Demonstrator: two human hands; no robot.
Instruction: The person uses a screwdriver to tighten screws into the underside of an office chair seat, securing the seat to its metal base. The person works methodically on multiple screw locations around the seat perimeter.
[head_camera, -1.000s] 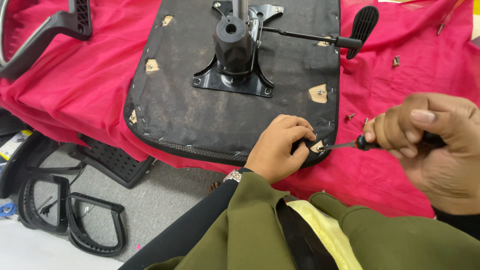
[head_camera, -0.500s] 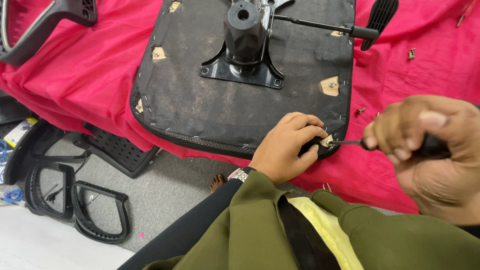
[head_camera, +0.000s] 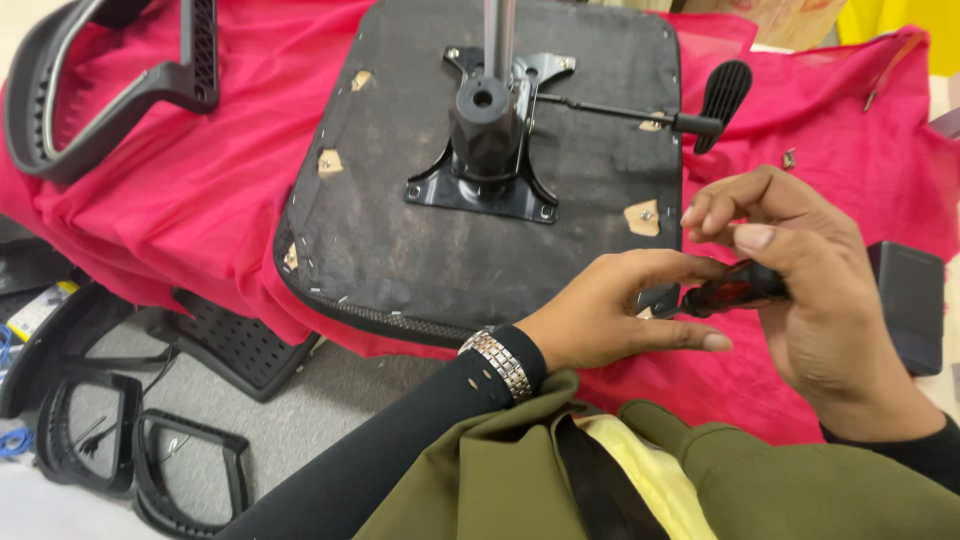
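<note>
My right hand (head_camera: 820, 290) stays clamped on the screwdriver (head_camera: 735, 288); my left hand (head_camera: 625, 310), fingers loose, has lifted off the seat base's (head_camera: 400, 240) 5 o'clock corner — screw likely done.

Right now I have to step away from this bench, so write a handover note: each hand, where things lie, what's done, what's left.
Left hand: flat on the near right corner of the upturned seat base, holding nothing.
Right hand: gripping the screwdriver, tip hidden behind the left hand.
Seat base lies on the red cloth, black mechanism plate screwed on.
Armrest lies loose, far left.
Left: the near right corner screw; its state is hidden.
</note>
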